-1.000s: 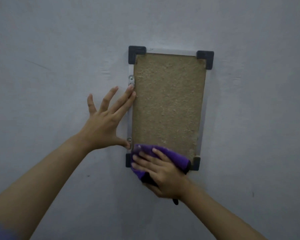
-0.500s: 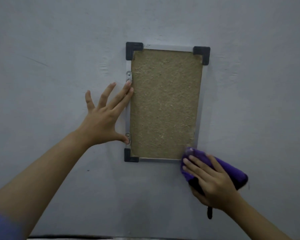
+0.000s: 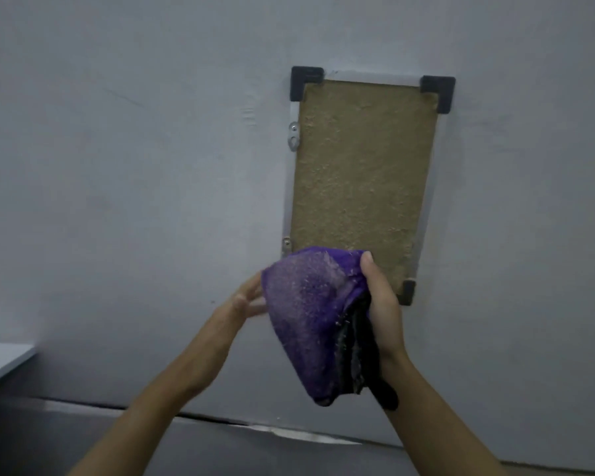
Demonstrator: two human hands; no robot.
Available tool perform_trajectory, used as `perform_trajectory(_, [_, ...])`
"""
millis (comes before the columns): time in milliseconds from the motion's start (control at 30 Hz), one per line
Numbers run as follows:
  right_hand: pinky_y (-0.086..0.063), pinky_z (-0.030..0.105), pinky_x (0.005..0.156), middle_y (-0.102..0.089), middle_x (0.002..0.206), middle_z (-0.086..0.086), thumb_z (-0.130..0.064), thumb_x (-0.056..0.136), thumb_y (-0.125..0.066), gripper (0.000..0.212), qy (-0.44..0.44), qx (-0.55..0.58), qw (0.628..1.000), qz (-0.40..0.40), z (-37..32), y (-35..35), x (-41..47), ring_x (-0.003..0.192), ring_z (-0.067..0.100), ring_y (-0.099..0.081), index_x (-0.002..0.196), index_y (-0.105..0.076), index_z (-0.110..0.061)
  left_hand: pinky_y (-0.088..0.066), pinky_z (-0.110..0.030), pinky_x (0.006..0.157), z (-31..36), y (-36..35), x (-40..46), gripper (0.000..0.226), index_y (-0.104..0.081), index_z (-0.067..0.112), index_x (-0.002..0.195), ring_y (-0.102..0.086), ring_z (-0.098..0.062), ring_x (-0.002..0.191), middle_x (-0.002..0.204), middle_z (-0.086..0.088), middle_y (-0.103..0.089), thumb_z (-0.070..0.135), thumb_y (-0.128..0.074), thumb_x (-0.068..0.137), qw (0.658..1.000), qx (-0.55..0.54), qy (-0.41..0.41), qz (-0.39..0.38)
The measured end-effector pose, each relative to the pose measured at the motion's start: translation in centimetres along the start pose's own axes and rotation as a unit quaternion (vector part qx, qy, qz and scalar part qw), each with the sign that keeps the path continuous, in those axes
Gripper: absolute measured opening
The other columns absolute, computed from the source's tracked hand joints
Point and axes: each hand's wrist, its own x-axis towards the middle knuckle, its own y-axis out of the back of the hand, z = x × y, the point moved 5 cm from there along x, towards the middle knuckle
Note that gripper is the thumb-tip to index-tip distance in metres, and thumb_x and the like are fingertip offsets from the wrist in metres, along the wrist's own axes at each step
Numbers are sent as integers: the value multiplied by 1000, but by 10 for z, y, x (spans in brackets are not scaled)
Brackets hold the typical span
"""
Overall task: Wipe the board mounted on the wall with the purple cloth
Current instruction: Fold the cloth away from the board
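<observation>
The board (image 3: 361, 173) is a tan fibrous panel in a thin metal frame with black corner caps, fixed upright on the grey wall. The purple cloth (image 3: 306, 314) hangs bunched in front of the board's lower left corner, away from the wall, speckled with pale dust, with a dark underside showing at its right. My right hand (image 3: 382, 304) grips the cloth's right edge, thumb on top. My left hand (image 3: 244, 304) is blurred just left of the cloth, fingers apart, its tips at or behind the cloth's left edge; I cannot tell whether they touch it.
The grey wall (image 3: 134, 183) fills most of the view. A white surface corner (image 3: 0, 362) juts in at the lower left. A dark floor strip (image 3: 220, 444) runs along the bottom, with a pale patch at the wall's base.
My right hand has lifted the cloth off the wall below the board and turned its dusty face toward me. My left hand has left the board's left edge and dropped beside the cloth.
</observation>
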Motion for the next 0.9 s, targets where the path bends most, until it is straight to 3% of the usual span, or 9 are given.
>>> perform_trajectory(67, [-56,30,70,-72,85,12,-41,90,-42,50,-27,38,998,-32,20,-27,1,76,22,-69,81,-75,-4,-43,-40,95,-13,9,-26,101,-63,30,105,-66,3,85,93,20,-71,86,-67,22,993,-116,39,6])
perform_trajectory(100, [-55,31,73,-71,87,12,-42,86,-44,49,-42,51,997,-42,30,-35,4,78,23,-68,82,-75,-5,-49,-35,86,-13,14,-37,97,-66,20,100,-68,-2,79,86,12,-73,77,-77,22,990,-126,49,23])
perform_trajectory(167, [-55,32,75,-71,87,13,-44,86,-43,52,-84,61,993,-60,54,-53,7,78,24,-68,80,-75,-5,-52,-29,78,-1,26,-59,72,-70,19,103,-67,-12,85,94,1,-73,61,-83,46,992,-112,7,63])
perform_trajectory(233, [-57,31,68,-72,83,14,-47,92,-37,60,-129,70,987,-66,78,-68,9,73,24,-69,78,-75,-3,-53,-29,74,5,48,-76,61,-70,22,105,-66,-17,86,98,-5,-72,52,-84,54,985,-133,-8,113])
perform_trajectory(367, [-56,27,53,-71,72,11,-39,96,-37,49,-176,70,981,-40,128,-88,24,60,22,-69,85,-69,-4,-56,-30,60,0,92,-102,81,-58,20,118,-69,-21,81,99,-8,-71,46,-88,48,971,-191,38,135])
perform_trajectory(500, [-54,28,44,-72,72,14,-36,97,-36,57,-249,52,966,-50,191,-109,27,57,25,-69,70,-75,-4,-56,-31,63,-3,135,-134,90,-48,24,130,-67,-23,93,113,-7,-67,44,-87,52,961,-212,93,152])
perform_trajectory(600, [-54,30,65,-72,90,16,-43,95,-36,57,-317,0,943,-103,231,-126,18,74,27,-69,84,-75,-3,-55,-32,75,-9,168,-154,90,-42,20,136,-62,-27,108,125,-10,-61,34,-86,59,959,-204,137,144])
perform_trajectory(767, [-54,38,79,-73,95,10,-42,93,-48,38,-263,-209,937,-99,285,-128,30,88,27,-68,99,-69,-11,-46,-43,96,-15,225,-192,87,-32,28,140,-51,-27,123,137,-8,-51,2,-75,69,964,-98,245,43])
perform_trajectory(900, [-55,39,80,-73,91,6,-38,94,-47,30,-240,-241,930,-138,321,-153,35,86,25,-69,91,-68,-16,-41,-56,99,-17,267,-216,89,-26,36,140,-54,-29,119,136,-8,-51,-10,-67,76,946,-39,320,35])
